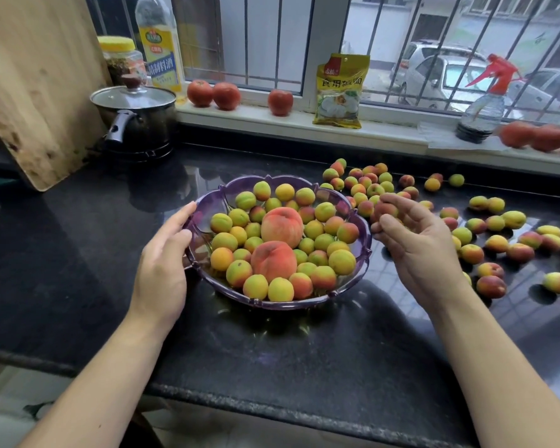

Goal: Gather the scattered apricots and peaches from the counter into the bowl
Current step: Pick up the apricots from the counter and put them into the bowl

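Fingers [398, 205] of the right hand [414, 240] are curled round a reddish apricot [385, 209], pinching it just off the right rim of the purple bowl [204, 202], while the left hand [165, 253] lies with nearly straight fingers against the bowl's left rim, steadying it without gripping. The bowl sits on the dark worktop [272, 350] near the middle and already holds a dense layer of small apricots around two large peaches [278, 244]. Many more scattered apricots [498, 244] lie to the right and far right of the bowl, some in a cluster at the far side, others strung out toward the right edge. To do this step well, I would judge that the held fruit should be carried low over the rim and let go onto a gap between fruits, not dropped from height, since the pile is rounded and a fruit landing on a peach could roll out. Keeping the left hand on the rim seems wise, as the light-looking bowl may slide on the glossy surface. Taking the nearest fruit first would shorten each reach.
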Demonstrator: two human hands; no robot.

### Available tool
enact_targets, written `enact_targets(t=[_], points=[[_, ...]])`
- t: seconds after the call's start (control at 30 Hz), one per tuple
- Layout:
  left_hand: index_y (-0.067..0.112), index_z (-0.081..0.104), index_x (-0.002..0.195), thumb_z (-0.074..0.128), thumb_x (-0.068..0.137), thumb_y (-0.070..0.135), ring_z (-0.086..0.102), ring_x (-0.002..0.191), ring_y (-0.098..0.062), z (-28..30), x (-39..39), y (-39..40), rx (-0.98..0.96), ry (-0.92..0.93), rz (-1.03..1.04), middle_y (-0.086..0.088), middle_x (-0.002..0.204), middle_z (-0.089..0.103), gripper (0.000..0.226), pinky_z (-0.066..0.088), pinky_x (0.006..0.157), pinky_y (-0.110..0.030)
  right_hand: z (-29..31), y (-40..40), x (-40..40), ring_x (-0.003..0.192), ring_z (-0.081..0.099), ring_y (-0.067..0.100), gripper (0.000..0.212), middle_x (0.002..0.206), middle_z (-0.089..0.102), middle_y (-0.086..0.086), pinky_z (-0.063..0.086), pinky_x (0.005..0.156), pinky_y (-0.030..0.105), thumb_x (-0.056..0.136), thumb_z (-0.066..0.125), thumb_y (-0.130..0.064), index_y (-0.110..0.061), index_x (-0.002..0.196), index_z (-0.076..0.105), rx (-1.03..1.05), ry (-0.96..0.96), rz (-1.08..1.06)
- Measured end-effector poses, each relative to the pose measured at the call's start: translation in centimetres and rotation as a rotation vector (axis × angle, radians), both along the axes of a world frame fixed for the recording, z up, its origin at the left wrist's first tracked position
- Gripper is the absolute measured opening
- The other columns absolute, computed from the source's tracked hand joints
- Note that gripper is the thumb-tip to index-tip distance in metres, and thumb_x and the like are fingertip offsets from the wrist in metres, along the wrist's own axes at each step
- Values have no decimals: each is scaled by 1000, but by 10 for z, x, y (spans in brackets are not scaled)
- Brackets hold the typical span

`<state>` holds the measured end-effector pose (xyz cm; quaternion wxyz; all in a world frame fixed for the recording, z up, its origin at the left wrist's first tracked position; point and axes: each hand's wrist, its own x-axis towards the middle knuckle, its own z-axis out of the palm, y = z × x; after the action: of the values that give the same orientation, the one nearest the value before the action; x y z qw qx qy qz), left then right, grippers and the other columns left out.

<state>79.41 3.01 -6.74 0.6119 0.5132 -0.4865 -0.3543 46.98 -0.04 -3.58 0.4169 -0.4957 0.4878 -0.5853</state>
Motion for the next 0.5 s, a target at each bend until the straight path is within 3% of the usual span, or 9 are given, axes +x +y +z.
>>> enact_targets(t=[0.17, 0.3, 0.4, 0.5], points=[[30, 74, 112, 42, 93, 31, 76, 90, -21, 0, 3, 3, -3, 64, 137, -2, 101, 79, 38, 59, 66, -25, 2, 1, 2, 95, 67, 21, 27, 118, 71, 10, 54, 86, 34, 103, 53, -12, -16, 128, 62, -18, -20, -12], [34, 72, 120, 51, 89, 33, 73, 96, -20, -4, 3, 2, 17, -39, 113, 2, 102, 75, 37, 59, 82, -41, 9, 7, 8, 98, 70, 24, 24, 109, 74, 5, 58, 86, 36, 103, 52, -10, -17, 122, 64, -98, 178, -110], [32, 68, 128, 52, 89, 32, 69, 99, -16, -4, 3, 1, 21, -70, 100, 3, 106, 71, 42, 57, 89, -41, 28, 14, 13, 96, 70, 14, 26, 107, 73, -1, 61, 85, 35, 101, 53, -8, -14, 124, 63, -182, 384, -75], [31, 67, 132, 51, 89, 34, 70, 98, -14, -3, 3, -1, 48, -52, 106, 5, 104, 72, 46, 56, 87, -37, 49, 20, 25, 102, 67, 7, 28, 110, 70, -8, 59, 86, 29, 98, 60, -13, -21, 124, 65, -216, 724, 125]])
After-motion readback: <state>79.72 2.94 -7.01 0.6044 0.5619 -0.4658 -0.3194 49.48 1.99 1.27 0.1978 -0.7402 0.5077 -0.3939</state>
